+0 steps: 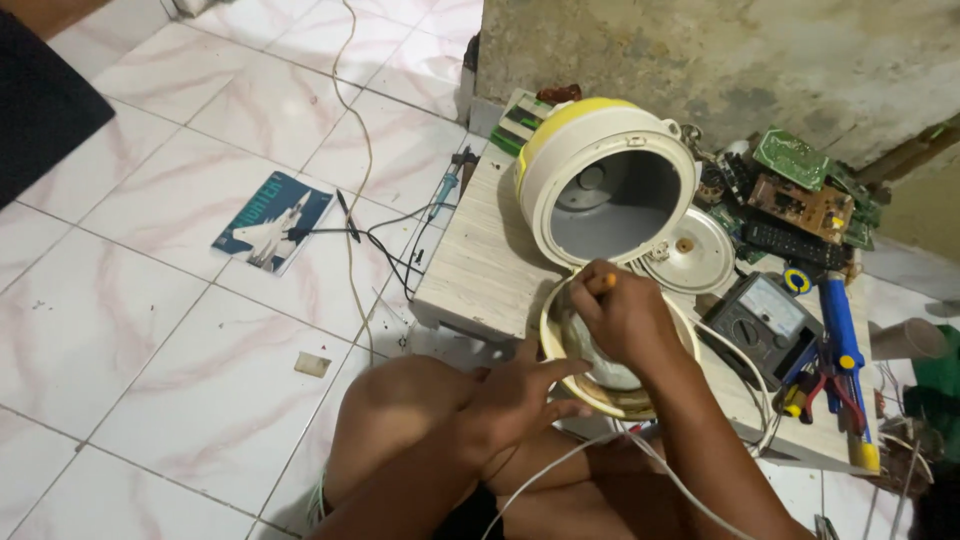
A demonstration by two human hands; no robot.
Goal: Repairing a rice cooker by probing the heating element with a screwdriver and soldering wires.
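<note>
My right hand (pixel 622 315) grips a tool with an orange handle (pixel 606 281) and presses it into a round yellow-rimmed base plate (pixel 566 374) lying at the low table's front edge. Beside it my left hand (pixel 515 395) steadies that plate's left rim, fingers spread against it. Behind the plate a yellow and white rice cooker body (pixel 606 180) lies on its side, its open grey interior facing me. A white cord (pixel 640 448) runs from the plate down over my legs.
On the low wooden table (pixel 470 270) are a round white lid (pixel 695 255), an analog multimeter (pixel 762 318), a blue tool (pixel 840 330), pliers and several circuit boards (pixel 800 200). A booklet (pixel 272 220), a soldering iron and wires lie on the tiled floor at left.
</note>
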